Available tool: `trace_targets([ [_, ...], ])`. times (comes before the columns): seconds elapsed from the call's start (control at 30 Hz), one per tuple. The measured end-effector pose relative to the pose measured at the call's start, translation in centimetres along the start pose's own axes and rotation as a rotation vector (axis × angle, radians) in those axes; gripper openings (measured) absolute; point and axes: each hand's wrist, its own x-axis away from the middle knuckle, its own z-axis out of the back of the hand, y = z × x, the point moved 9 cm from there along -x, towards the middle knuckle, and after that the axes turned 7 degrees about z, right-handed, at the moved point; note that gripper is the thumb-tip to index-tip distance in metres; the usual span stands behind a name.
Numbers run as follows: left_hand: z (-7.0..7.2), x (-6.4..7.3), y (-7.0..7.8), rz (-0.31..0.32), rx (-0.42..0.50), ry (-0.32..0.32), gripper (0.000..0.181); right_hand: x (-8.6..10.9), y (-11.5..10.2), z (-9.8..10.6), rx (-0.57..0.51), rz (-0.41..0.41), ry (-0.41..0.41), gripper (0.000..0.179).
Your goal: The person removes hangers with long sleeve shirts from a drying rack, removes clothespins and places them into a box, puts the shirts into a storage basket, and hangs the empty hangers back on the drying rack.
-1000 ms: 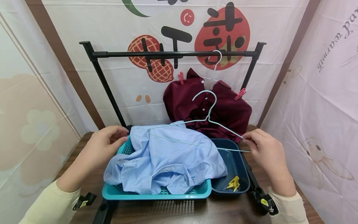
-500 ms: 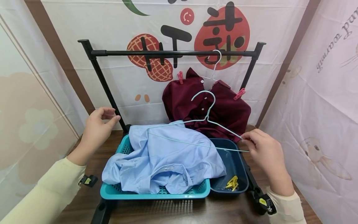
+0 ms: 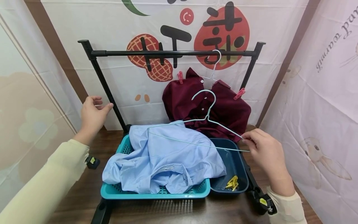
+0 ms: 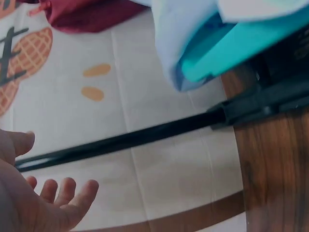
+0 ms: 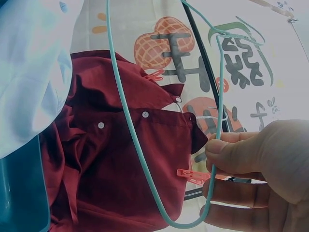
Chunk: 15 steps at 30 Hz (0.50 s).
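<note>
In the head view my right hand (image 3: 263,149) pinches one end of a pale green wire hanger (image 3: 207,117), its hook pointing up. The right wrist view shows the thumb (image 5: 219,147) and fingers on the hanger's side near its rounded corner. The hanger is held above a light blue shirt (image 3: 173,152), which lies heaped in a turquoise basket (image 3: 156,196). My left hand (image 3: 93,116) is raised beside the rack's left post (image 3: 107,84), holding nothing; its fingers are loosely bent and apart in the left wrist view.
A black rack bar (image 3: 156,53) spans the back. From it hangs a maroon shirt (image 3: 181,96) on a white hanger (image 3: 216,62), with red clothespins (image 3: 239,93) on its shoulders. A dark blue bin (image 3: 233,165) holds yellow clothespins (image 3: 232,183).
My left hand has moved away from the basket's left side, up and to the left toward the rack post. The right hand and the hanger have stayed almost still.
</note>
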Motion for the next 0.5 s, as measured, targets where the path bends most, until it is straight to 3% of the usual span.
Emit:
trace_targets([
  [0.2, 0.5, -1.8, -0.6, 0.077, 0.037, 0.062, 0.068, -0.2, 0.0, 0.0, -0.002, -0.005, -0.005, 0.016],
  [0.37, -0.5, -3.0, -1.0, 0.148, 0.09, 0.011, 0.078, -0.2, 0.0, -0.1, -0.006, -0.004, -0.009, 0.016],
  [0.5, -1.4, -3.8, -1.1, 0.154, 0.114, -0.006, 0.08, 0.0, 0.1, -0.1, -0.005, -0.004, -0.008, 0.016],
])
